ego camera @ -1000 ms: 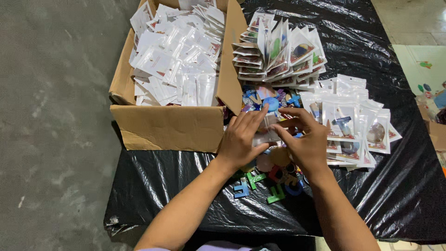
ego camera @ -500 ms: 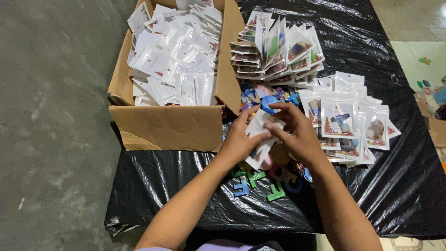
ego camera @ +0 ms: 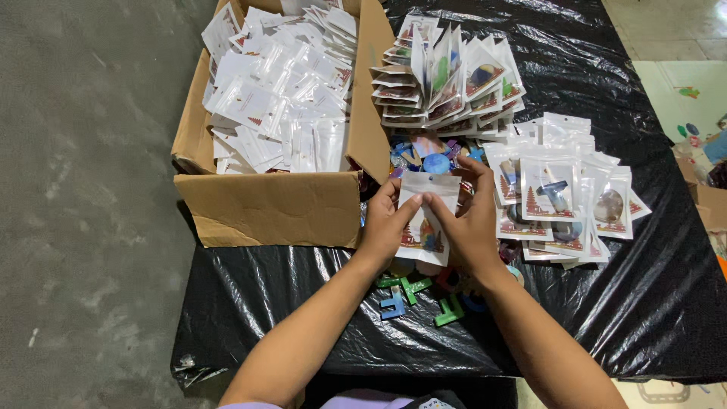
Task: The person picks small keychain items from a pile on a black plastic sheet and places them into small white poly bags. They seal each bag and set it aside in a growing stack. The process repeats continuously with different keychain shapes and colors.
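Both hands, left (ego camera: 384, 227) and right (ego camera: 469, 226), pinch the small white plastic zip pouch (ego camera: 425, 216) at table centre, cardboard box (ego camera: 265, 204) at 10 o'clock; loose grip could spill its pieces.

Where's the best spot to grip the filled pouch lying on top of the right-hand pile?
Take the filled pouch by its flat white top strip, coming from above on the far side. It lies face-up on the pile, and its lower part bulges with the contents, so probably slips more.
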